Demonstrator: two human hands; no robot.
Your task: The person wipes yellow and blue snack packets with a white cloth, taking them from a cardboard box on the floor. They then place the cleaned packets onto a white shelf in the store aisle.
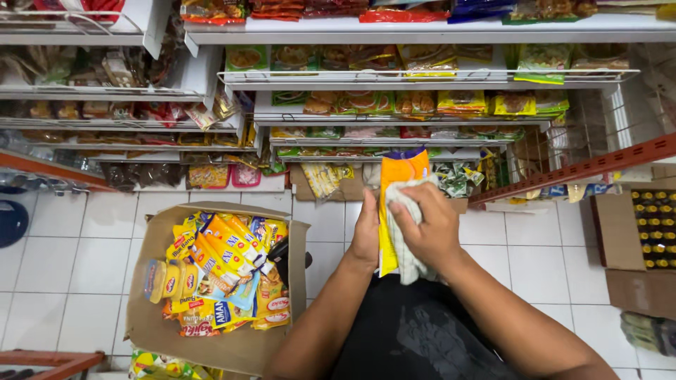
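I see my left hand (pixel 366 236) clamped on the left edge of an upright orange and yellow snack packet (pixel 396 204), while my right hand (pixel 424 229) bunches a pale cloth (pixel 403 225) against the packet's front, fingers pressed together on it. I judge the packet light, thin and crinkly with slick film, so it flexes and could slip; holding its long edge, as the left grip does, looks soundest. Down and left of that grip sits an open cardboard box (pixel 151 327) of similar packets on the tiled floor (pixel 84 260).
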